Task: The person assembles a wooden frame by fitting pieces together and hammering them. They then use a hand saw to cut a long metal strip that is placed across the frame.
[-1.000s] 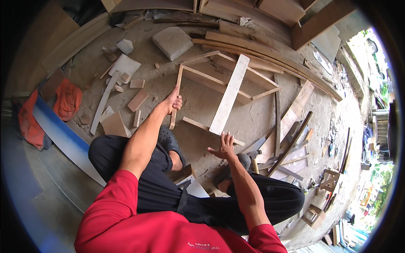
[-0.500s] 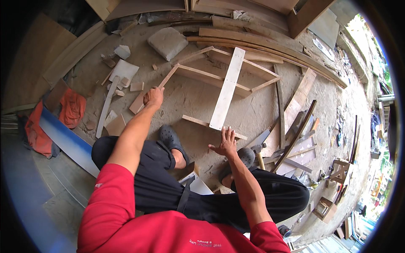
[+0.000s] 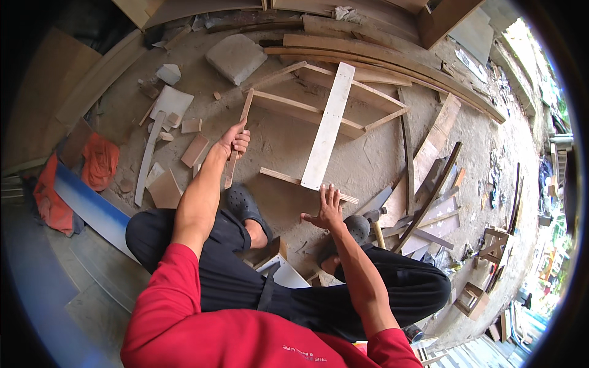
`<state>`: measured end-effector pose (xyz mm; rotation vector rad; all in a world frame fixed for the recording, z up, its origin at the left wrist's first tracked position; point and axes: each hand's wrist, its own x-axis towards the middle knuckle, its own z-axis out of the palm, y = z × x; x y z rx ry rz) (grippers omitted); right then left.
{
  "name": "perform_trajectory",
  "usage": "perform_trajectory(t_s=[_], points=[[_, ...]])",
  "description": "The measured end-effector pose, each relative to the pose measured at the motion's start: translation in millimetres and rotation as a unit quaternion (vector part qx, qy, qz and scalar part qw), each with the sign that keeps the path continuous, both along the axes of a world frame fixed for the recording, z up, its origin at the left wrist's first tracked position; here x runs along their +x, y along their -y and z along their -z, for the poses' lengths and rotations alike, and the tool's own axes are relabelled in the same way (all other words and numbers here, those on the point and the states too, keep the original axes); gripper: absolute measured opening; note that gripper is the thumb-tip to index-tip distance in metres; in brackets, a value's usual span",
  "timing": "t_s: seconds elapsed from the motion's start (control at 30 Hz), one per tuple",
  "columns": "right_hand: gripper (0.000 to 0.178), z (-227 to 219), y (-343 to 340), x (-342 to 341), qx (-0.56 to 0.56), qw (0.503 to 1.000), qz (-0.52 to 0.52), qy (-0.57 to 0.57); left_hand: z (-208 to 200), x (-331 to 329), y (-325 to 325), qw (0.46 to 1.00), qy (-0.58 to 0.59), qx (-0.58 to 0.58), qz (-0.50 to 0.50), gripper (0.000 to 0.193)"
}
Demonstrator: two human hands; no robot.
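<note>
My left hand (image 3: 233,140) is closed around a narrow wooden strip (image 3: 245,109). The strip's far end meets the corner of a wooden frame (image 3: 288,105) lying on the ground; whether they are joined I cannot tell. Its near end sticks out below my fist. A long white board (image 3: 328,126) lies across the frame, its near end on a short plywood strip (image 3: 279,175). Beside that end my right hand (image 3: 328,210) is open, fingers spread, with fingertips at the plywood strip and nothing held.
A hammer (image 3: 375,216) stands by my right shoe, near scattered boards (image 3: 438,138). Offcuts (image 3: 195,149) and a pale stone block (image 3: 236,58) lie on the left and far side. Long planks (image 3: 392,58) run along the back. An orange cloth (image 3: 100,161) is at the left.
My left hand has shifted slightly right and now wraps the wooden strip, whose near end shows below the fist. The strip stands at a steeper angle. My right hand has barely moved.
</note>
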<state>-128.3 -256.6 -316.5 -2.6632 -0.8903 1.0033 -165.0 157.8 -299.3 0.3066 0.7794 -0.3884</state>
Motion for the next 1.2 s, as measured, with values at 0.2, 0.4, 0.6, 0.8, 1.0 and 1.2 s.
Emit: perform_trajectory(t_s=[0.2, 0.4, 0.6, 0.8, 1.0, 1.2], points=[[0.13, 2.3, 0.5, -0.7, -0.016, 1.0, 0.007, 0.001, -12.2, 15.5, 27.3, 0.966, -0.105, 0.231, 0.042, 0.048], [0.131, -1.5, -3.8, 0.9, -0.033, 0.999, 0.003, -0.018, 14.0, 27.8, 57.9, 0.894, -0.169, 0.415, 0.009, 0.033], [0.131, 1.1, -4.1, 0.8, -0.028, 1.0, 0.001, -0.009, 19.6, 30.3, 60.0, 0.707, -0.309, 0.622, 0.132, 0.027], [0.132, -1.4, -4.1, 0.3, -0.049, 0.999, 0.001, -0.016, -12.4, 22.1, 72.6, 0.522, -0.33, 0.752, 0.232, 0.029], [0.134, 2.7, -2.2, -2.0, -0.053, 0.999, 0.005, -0.003, -29.0, -3.7, 55.4, 0.384, -0.227, 0.818, 0.364, 0.024], [0.134, 2.8, -5.6, -0.5, -0.046, 0.998, 0.006, -0.029, -45.7, -27.5, 27.0, 0.349, -0.165, 0.841, 0.378, 0.028]])
